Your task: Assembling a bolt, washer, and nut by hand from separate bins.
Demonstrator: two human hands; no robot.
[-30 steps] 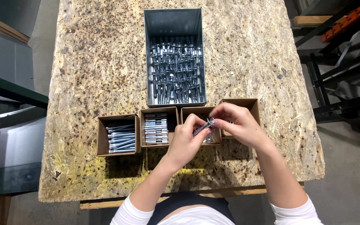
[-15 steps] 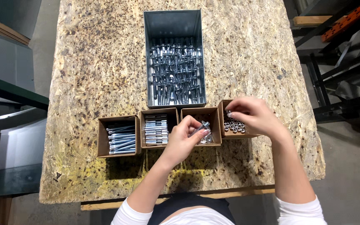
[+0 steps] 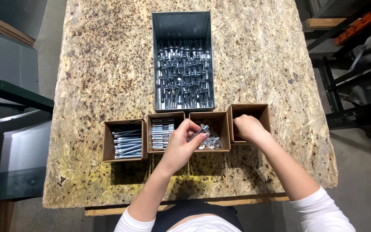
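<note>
A: What do the hands hold in the head view?

B: The left hand [image 3: 181,146] pinches a silver bolt [image 3: 198,131] between thumb and fingertips, just above the cardboard box of washers [image 3: 224,129], third from the left in the near row. The right hand [image 3: 247,129] is sunk into the rightmost cardboard box [image 3: 263,112]; its fingers curl inward, and whether they have closed on anything cannot be told, since the hand hides the contents.

A: What else lies on the table?

B: Farther off, a grey metal bin [image 3: 181,25] holds a heap of assembled bolts. At the near left stand a box of long bolts [image 3: 125,144] and, just beside it, a box of short sleeves [image 3: 162,133], all on a chipboard table [image 3: 99,64].

A: Which step is in hand?

B: By judgement, the bolt is being fitted with small parts: it is held ready while the right hand fetches one.

A: What does the next move call for?

B: Probably lifting a single small piece clear of the box, bringing it to the bolt's end, and keeping the bolt steady so that the piece goes on straight.
</note>
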